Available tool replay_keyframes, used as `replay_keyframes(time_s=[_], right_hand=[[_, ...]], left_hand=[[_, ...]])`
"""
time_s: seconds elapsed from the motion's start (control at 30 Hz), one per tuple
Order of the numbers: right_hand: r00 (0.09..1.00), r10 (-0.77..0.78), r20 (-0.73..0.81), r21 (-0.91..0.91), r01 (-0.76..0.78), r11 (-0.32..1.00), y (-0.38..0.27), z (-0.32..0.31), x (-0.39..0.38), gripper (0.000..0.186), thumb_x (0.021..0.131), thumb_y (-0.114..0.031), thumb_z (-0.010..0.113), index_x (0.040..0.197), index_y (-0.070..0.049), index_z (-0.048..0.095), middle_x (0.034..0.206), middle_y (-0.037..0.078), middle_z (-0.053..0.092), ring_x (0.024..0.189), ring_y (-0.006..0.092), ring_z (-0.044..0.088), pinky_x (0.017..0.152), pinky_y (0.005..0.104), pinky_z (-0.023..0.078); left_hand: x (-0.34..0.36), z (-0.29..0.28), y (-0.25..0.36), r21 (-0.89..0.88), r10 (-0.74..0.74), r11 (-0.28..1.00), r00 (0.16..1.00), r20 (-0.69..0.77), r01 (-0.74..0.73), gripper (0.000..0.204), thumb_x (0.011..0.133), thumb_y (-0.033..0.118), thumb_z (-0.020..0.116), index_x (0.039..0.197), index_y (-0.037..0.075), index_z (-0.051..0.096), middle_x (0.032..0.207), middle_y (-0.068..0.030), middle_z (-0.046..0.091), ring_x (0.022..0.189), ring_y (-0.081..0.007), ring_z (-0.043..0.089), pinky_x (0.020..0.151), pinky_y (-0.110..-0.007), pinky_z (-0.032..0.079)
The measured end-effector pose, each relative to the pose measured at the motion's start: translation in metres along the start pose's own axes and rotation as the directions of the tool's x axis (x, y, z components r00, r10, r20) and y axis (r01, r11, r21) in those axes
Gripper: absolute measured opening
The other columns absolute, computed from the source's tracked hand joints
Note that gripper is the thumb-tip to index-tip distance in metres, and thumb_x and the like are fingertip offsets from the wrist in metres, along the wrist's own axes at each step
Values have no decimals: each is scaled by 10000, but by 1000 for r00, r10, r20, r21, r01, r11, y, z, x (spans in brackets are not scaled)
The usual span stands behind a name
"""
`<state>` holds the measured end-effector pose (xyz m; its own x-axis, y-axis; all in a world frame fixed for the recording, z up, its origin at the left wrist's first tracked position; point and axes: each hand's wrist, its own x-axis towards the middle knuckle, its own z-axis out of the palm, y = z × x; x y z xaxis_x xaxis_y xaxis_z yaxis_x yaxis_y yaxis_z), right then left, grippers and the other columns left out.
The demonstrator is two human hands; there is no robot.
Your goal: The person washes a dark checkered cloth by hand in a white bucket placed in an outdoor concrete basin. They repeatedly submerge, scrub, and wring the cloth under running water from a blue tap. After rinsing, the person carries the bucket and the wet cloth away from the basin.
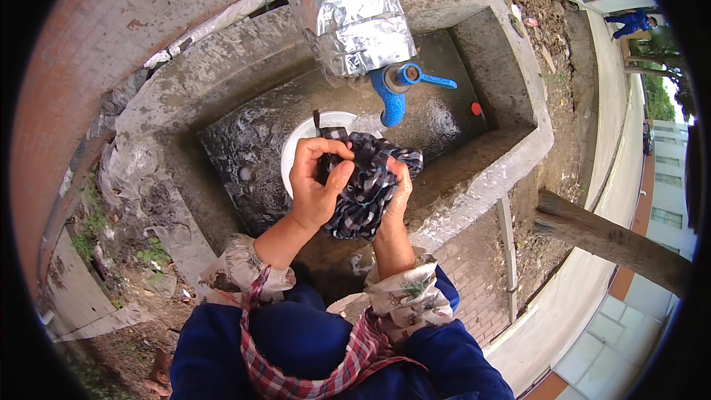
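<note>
A bunched, dark checked cloth (370, 181) hangs between my two hands above the sink; it looks wet. On its left side my left hand (317, 181) grips it, with thumb and forefinger curled toward each other. My right hand (398, 196) holds the right side, its fingers mostly hidden by the folds. Beneath the cloth is a white basin (291, 152), partly covered by my hands. Just above and beyond stands a blue tap (392, 96) with its lever pointing right.
A concrete sink (511, 155) surrounds the basin, its floor wet. Foil wraps the thick pipe (348, 15) behind the tap. A red round cap (475, 109) lies at the sink's right. Farther right are a tree trunk (607, 237) and a distant person in blue (629, 24).
</note>
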<state>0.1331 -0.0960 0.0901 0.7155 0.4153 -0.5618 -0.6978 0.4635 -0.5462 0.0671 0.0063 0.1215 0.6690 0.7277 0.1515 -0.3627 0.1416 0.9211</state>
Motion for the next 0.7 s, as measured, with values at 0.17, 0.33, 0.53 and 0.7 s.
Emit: replay_keyframes(time_s=[0.17,0.33,0.53,0.7], right_hand=[[982,123,144,190,-149,970,-8,32,-13,471,864,-407,366,1056,-18,550,1012,122,599,902,254,583,831,358,461],[987,78,-143,38,-74,997,39,2,-39,263,797,-91,482,1045,-8,509,962,85,567,849,196,577,762,316,473],[859,-458,230,-485,509,711,23,11,-48,299,610,-30,580,895,-9,491,791,45,522,722,118,495,690,250,423],[805,-115,582,-503,468,727,9,20,-31,297,599,-32,546,887,-26,471,801,23,463,731,89,438,687,227,387]], left_hand=[[-24,-29,-2,382,284,796,847,450,-470,929,555,596,704,1267,97,377,1274,-204,390,1217,-445,276,1005,-557,140],[-21,-42,-2,424,179,865,954,239,-268,672,574,399,778,1083,58,502,1134,-161,481,1077,-339,436,899,-427,341],[-56,-32,-37,-76,-398,914,917,18,399,426,808,328,428,1078,6,499,1011,-73,553,938,-166,515,829,-292,397],[-46,-37,-33,-471,-600,628,771,213,619,567,806,478,349,1137,38,487,1083,-90,546,981,-211,534,866,-342,411]])
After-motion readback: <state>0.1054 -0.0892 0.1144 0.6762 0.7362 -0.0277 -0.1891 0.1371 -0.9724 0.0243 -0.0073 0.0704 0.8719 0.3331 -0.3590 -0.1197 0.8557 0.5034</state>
